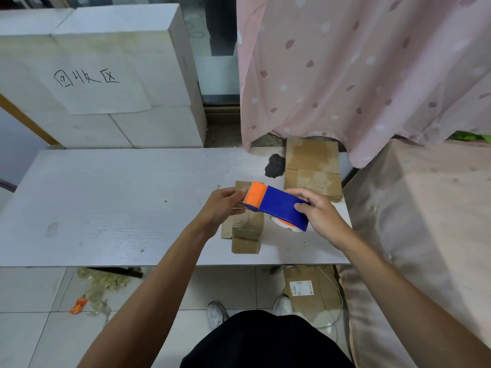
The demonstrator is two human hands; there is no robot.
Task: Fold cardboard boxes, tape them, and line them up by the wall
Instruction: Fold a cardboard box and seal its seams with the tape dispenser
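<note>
Your black shorts sit nearest at 6 o'clock, with both forearms reaching out over the desk. Your right hand wraps the blue body of the dispenser. The thumb is on the near face and the fingers curl over the far one. Your left hand pinches at the orange toothed end, fingers drawn close together. I cannot tell whether they have the tape's free end, because the film does not show. The tool hangs in the air between your hands.

Just under it, at its 7 o'clock, the small box lies on the desk. It looks folded, and I see no tape on it. A flat stack waits at 1 o'clock, and white cartons stand at 10 o'clock.

You seem to be freeing the tape end. Draw out only a short tail and keep your fingertips off the teeth. Start the strip on the box's side, below the seam. The box is probably light and may slide, so pin it with your left hand. Then run the dispenser straight along the seam and tilt it to cut.
</note>
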